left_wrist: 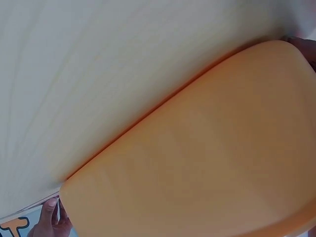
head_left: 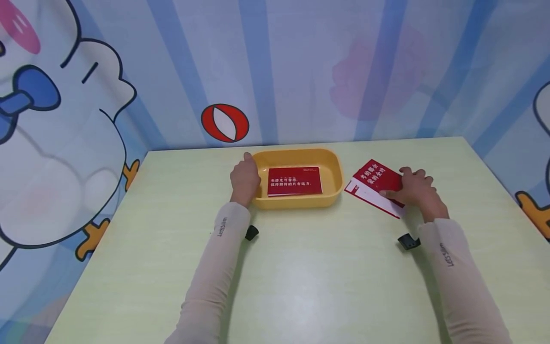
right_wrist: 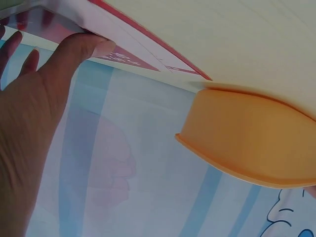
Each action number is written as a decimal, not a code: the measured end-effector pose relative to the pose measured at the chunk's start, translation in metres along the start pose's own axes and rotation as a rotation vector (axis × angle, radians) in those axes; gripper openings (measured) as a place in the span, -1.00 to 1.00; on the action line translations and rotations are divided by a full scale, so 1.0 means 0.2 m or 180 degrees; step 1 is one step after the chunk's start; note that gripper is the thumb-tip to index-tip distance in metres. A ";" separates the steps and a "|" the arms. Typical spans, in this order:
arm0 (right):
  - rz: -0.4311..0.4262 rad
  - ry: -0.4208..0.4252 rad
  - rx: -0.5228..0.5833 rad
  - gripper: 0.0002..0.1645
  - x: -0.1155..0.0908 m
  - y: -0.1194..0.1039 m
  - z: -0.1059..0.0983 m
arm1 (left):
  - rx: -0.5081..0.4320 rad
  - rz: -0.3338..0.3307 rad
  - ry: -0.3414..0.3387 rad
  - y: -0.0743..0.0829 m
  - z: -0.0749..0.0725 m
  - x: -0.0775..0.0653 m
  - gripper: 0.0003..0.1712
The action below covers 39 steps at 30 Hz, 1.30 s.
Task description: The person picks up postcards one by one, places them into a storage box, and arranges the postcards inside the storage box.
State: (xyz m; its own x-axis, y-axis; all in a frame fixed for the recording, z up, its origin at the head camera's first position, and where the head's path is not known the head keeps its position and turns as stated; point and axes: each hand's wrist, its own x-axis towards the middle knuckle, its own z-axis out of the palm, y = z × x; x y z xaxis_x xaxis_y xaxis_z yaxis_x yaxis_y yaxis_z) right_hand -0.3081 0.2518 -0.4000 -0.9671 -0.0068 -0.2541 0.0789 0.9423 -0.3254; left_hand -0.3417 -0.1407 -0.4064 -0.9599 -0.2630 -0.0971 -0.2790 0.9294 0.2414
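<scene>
My left hand [head_left: 246, 179] grips the left end of a yellow plastic tray [head_left: 296, 203], which fills much of the left wrist view. Inside it lies a red card [head_left: 294, 181] with white lettering. To the right of the tray, another red card [head_left: 373, 176] with white characters lies over a white card with red edging [head_left: 365, 193]. My right hand [head_left: 417, 191] is over the right end of these cards. Its thumb [right_wrist: 101, 48] rests on the red card in the right wrist view, while its other fingers are spread apart near the card's far corner.
Both arms reach across a pale yellow-green table [head_left: 309, 267]. Small black pieces [head_left: 408, 241] show below each wrist. A blue-striped cloth backdrop [head_left: 292, 71] with cartoon figures rises behind the table's far edge, close behind the tray.
</scene>
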 end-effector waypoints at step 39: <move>0.0262 0.0296 0.0260 0.06 0.01 -0.02 0.01 | 0.0001 0.0013 0.0057 0.00 0.01 0.00 -0.50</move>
State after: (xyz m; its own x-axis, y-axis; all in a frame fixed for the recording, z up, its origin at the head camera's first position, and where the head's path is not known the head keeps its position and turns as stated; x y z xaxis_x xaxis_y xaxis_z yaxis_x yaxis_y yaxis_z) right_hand -0.3097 0.2478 -0.4020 -0.9745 0.1041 -0.1988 0.1747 0.9080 -0.3809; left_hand -0.3410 -0.1409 -0.4076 -0.9614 -0.2638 -0.0788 -0.2751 0.9306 0.2414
